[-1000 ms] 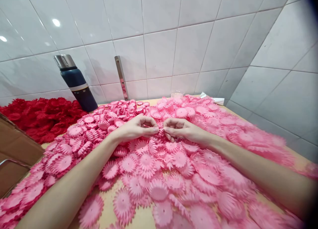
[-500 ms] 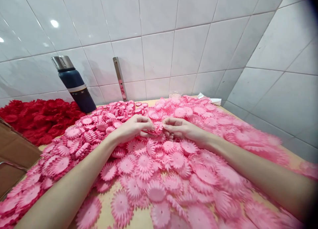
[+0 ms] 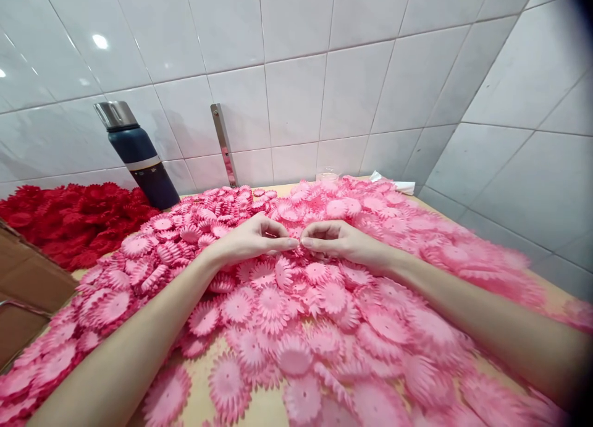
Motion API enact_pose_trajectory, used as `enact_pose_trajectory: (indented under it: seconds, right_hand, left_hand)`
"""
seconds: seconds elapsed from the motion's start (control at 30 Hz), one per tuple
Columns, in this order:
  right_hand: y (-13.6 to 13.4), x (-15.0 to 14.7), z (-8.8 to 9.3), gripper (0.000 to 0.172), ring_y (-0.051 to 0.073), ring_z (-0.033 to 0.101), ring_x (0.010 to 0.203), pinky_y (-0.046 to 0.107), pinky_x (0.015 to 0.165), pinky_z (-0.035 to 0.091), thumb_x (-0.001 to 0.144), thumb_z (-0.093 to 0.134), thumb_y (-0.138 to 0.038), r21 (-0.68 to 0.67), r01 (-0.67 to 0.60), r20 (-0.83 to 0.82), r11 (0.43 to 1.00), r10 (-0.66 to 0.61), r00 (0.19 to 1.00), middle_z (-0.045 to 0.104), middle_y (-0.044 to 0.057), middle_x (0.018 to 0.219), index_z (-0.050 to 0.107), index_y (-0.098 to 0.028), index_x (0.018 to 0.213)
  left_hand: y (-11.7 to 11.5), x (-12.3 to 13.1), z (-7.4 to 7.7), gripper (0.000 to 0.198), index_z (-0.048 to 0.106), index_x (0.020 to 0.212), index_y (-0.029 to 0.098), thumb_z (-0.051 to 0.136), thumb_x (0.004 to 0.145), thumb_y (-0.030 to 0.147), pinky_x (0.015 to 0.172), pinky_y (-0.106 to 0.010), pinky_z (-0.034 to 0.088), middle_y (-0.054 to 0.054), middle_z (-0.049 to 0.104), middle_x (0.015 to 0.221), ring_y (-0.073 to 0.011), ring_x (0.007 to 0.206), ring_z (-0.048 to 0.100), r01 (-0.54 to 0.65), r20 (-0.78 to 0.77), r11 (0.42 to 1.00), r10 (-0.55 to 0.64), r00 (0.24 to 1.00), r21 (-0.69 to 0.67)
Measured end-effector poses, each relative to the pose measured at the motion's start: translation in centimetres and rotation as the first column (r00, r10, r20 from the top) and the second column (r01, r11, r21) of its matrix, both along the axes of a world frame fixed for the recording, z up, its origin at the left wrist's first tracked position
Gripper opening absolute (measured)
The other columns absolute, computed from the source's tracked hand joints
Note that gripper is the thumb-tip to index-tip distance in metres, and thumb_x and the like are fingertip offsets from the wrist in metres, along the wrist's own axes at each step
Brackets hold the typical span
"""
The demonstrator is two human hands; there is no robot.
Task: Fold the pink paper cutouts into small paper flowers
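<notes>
Both grips are pinched shut: left hand (image 3: 250, 241) and right hand (image 3: 338, 241) meet fingertip to fingertip just above the pink flowers (image 3: 278, 303) heaped on the table (image 3: 264, 408). Maybe a flower bit sits between them, but it's too small to tell. The right forearm is cut off at the frame edge.

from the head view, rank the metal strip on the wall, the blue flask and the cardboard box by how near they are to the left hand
Measured from the left hand:
1. metal strip, on the wall tiles just behind the hand, slightly to its left.
2. blue flask, at the back left, beside the red flowers.
3. cardboard box, at the far left edge, past the pink flowers.
</notes>
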State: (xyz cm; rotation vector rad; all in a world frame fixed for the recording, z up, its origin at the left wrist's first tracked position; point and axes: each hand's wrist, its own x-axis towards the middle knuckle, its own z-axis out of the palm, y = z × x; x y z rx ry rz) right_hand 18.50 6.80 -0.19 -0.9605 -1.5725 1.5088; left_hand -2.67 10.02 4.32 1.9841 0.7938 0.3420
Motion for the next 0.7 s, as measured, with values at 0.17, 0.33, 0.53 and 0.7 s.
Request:
enact_pose_trajectory:
  seconds: [0.17,0.33,0.53,0.7]
  right_hand:
    - [-0.05,0.00,0.00,0.026,0.007,0.042,0.054,0.023,0.049,0.031,0.075,0.073,-0.041,0.026,0.001,0.019,1.000,-0.002,1.000,0.054,-0.003,0.065,0.066,-0.016,0.082]
    - [-0.07,-0.06,-0.03,0.028,0.008,0.041,0.052,0.024,0.048,0.031,0.074,0.073,-0.043,0.048,-0.007,0.032,0.999,0.005,0.999,0.054,-0.002,0.063,0.068,-0.016,0.081]
    - [0.05,-0.06,-0.15,0.028,0.008,0.041,0.051,0.025,0.047,0.031,0.073,0.074,-0.044,0.047,-0.005,0.031,0.999,0.003,1.000,0.054,-0.002,0.062,0.068,-0.017,0.079]
    - [0.02,-0.04,0.04,0.027,0.008,0.043,0.052,0.024,0.048,0.032,0.072,0.075,-0.041,0.033,-0.008,0.022,0.999,0.007,1.000,0.055,-0.002,0.061,0.069,-0.016,0.077]
  left_hand:
    - [0.01,-0.03,-0.14,0.030,0.064,0.072,0.013,0.063,0.081,0.041,0.053,-0.023,0.028,0.003,0.046,0.061,-0.0080,0.055,0.036,0.029,-0.002,1.000,-0.029,1.000,-0.001]
    - [0.09,0.06,-0.34,0.029,0.066,0.078,0.012,0.063,0.080,0.041,0.054,-0.023,0.030,0.003,0.048,0.064,-0.0081,0.056,0.037,0.043,0.009,0.999,-0.042,0.999,-0.026]
    - [0.02,0.00,-0.25,0.025,0.067,0.077,0.013,0.065,0.079,0.038,0.053,-0.023,0.031,0.003,0.049,0.062,-0.0083,0.055,0.038,0.038,0.011,0.998,-0.038,0.999,-0.053]
    - [-0.05,0.01,-0.12,0.023,0.068,0.076,0.013,0.064,0.079,0.036,0.057,-0.023,0.035,0.002,0.053,0.064,-0.0087,0.057,0.043,0.013,-0.008,0.998,-0.013,1.000,-0.061]
